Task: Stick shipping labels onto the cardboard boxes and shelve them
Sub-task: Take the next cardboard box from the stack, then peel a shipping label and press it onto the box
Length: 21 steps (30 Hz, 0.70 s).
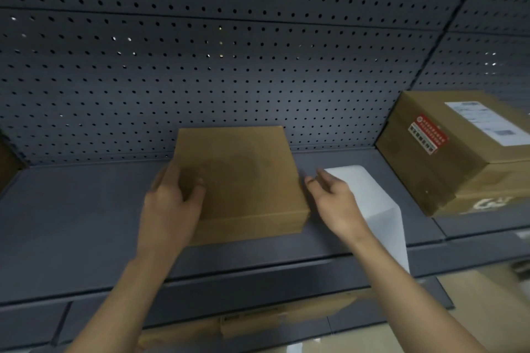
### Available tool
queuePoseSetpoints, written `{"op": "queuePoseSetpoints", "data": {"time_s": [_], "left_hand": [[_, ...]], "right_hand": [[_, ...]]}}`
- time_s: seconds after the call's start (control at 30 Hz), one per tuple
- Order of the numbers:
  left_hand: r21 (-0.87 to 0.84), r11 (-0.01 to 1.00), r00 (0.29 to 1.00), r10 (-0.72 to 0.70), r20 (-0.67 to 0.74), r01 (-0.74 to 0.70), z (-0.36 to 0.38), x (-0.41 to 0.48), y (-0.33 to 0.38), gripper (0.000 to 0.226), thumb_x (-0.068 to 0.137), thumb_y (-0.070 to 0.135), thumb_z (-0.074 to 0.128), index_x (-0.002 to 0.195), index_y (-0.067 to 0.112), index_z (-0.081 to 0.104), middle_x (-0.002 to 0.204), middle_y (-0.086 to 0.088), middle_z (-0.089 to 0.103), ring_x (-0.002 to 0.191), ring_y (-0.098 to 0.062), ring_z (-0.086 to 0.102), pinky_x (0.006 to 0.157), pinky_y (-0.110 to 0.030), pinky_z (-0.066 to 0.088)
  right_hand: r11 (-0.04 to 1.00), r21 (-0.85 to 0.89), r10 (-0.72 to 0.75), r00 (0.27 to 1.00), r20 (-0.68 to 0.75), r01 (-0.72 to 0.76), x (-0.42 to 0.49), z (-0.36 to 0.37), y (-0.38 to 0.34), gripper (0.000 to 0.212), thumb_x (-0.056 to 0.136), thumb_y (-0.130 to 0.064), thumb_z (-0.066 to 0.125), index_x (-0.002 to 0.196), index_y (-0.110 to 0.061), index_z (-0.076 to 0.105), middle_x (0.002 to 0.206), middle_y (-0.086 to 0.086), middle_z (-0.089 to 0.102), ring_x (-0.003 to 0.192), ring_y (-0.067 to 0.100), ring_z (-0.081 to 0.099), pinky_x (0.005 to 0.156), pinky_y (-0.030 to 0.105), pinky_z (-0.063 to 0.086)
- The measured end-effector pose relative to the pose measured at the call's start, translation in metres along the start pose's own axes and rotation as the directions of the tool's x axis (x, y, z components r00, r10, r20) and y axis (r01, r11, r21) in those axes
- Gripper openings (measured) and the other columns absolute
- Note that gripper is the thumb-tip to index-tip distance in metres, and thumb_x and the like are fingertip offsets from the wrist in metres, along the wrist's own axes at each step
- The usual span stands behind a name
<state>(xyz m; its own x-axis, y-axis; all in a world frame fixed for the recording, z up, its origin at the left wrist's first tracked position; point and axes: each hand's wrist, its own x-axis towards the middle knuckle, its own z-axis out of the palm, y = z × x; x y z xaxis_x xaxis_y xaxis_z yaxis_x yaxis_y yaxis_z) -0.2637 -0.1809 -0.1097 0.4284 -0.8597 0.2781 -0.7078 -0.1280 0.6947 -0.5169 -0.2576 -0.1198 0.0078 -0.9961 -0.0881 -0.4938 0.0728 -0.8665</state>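
A flat plain cardboard box (pixel 243 180) lies on the grey metal shelf (pixel 71 223), close to the pegboard back. My left hand (pixel 172 200) grips its near left corner, thumb on the top face and fingers round the left side. My right hand (pixel 332 203) is just off the box's right edge, thumb and forefinger pointing toward it. It holds a white label sheet (pixel 375 198) that curves from behind the fingers down past my wrist and over the shelf's front edge. No label shows on the box's top.
A larger cardboard box (pixel 459 157) with a white shipping label and a red sticker stands at the right on the same shelf. The perforated grey back panel (pixel 229 66) rises behind. Another cardboard box (pixel 286 315) sits on the lower level below the shelf lip.
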Motion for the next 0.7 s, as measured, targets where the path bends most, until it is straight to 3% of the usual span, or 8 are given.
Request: {"op": "queuePoseSetpoints", "data": {"time_s": [0.1,0.17,0.23,0.33,0.47,0.53,0.6,0.7], "left_hand": [[-0.057,0.998,0.999,0.032,0.036,-0.03,0.008,-0.004,0.024,0.04,0.095,0.023,0.056,0.133,0.011,0.054,0.067,-0.001,0.056,0.05,-0.008,0.047,0.046,-0.013,0.031],[-0.099,0.995,0.998,0.04,0.055,-0.035,0.016,-0.008,0.04,0.041,0.095,0.022,0.058,0.135,0.016,0.055,0.052,0.004,0.047,0.04,-0.007,0.046,0.042,-0.013,0.032],[-0.132,0.988,0.994,0.085,0.066,-0.075,0.024,-0.013,0.057,0.04,0.094,0.019,0.059,0.134,0.019,0.057,0.059,0.004,0.058,0.04,-0.006,0.048,0.043,-0.011,0.037],[-0.166,0.974,0.984,0.168,0.064,-0.156,0.04,-0.021,0.083,0.032,0.093,0.017,0.06,0.125,0.021,0.063,0.085,0.001,0.071,0.047,-0.011,0.053,0.052,-0.011,0.044],[-0.227,0.951,0.969,0.234,0.084,-0.21,0.07,-0.037,0.116,0.026,0.094,0.015,0.059,0.119,0.021,0.065,0.084,-0.001,0.072,0.057,-0.018,0.058,0.056,-0.02,0.049],[-0.254,0.946,0.966,0.233,0.109,-0.2,0.089,-0.047,0.13,0.025,0.095,0.018,0.058,0.118,0.022,0.065,0.074,-0.002,0.068,0.051,-0.017,0.056,0.055,-0.025,0.052],[-0.239,0.944,0.96,0.258,0.109,-0.226,0.108,-0.055,0.141,0.022,0.095,0.019,0.059,0.116,0.02,0.067,0.072,0.008,0.062,0.052,-0.007,0.052,0.058,-0.008,0.046],[-0.233,0.947,0.954,0.26,0.148,-0.222,0.136,-0.067,0.154,0.023,0.094,0.018,0.061,0.115,0.018,0.068,0.101,0.009,0.066,0.076,0.003,0.052,0.072,0.0,0.039]], "right_hand": [[0.996,-0.086,-0.028,0.996,-0.082,0.021,-0.001,-0.023,0.008,0.056,0.098,-0.034,0.057,0.147,-0.01,0.044,0.147,0.002,0.05,0.136,0.015,0.045,0.109,0.022,0.033],[0.987,-0.161,-0.027,0.992,-0.123,0.006,-0.001,-0.041,0.016,0.051,0.097,-0.032,0.058,0.144,-0.012,0.049,0.14,0.003,0.056,0.13,0.017,0.051,0.096,0.014,0.034],[0.968,-0.253,-0.031,0.989,-0.148,-0.007,0.002,-0.062,0.026,0.049,0.097,-0.032,0.058,0.141,-0.012,0.052,0.136,0.006,0.06,0.127,0.022,0.054,0.091,0.017,0.037],[0.936,-0.351,-0.031,0.989,-0.144,-0.022,0.011,-0.092,0.046,0.051,0.097,-0.03,0.059,0.141,-0.006,0.051,0.134,0.015,0.06,0.125,0.03,0.055,0.093,0.027,0.042],[0.886,-0.463,-0.021,0.995,-0.093,-0.025,0.026,-0.121,0.075,0.04,0.094,-0.029,0.061,0.129,-0.009,0.058,0.117,0.015,0.067,0.113,0.035,0.061,0.086,0.037,0.052],[0.875,-0.485,-0.036,0.998,-0.056,0.005,0.032,-0.128,0.087,0.039,0.093,-0.03,0.062,0.128,-0.013,0.06,0.118,0.01,0.068,0.111,0.032,0.062,0.087,0.037,0.052],[0.874,-0.486,-0.035,0.999,-0.019,0.022,0.037,-0.132,0.095,0.04,0.092,-0.032,0.062,0.127,-0.014,0.06,0.119,0.009,0.067,0.111,0.031,0.062,0.088,0.037,0.052],[0.887,-0.461,-0.022,0.999,0.031,0.034,0.042,-0.135,0.102,0.04,0.091,-0.036,0.062,0.125,-0.016,0.061,0.115,0.008,0.069,0.107,0.03,0.064,0.086,0.04,0.054]]}}
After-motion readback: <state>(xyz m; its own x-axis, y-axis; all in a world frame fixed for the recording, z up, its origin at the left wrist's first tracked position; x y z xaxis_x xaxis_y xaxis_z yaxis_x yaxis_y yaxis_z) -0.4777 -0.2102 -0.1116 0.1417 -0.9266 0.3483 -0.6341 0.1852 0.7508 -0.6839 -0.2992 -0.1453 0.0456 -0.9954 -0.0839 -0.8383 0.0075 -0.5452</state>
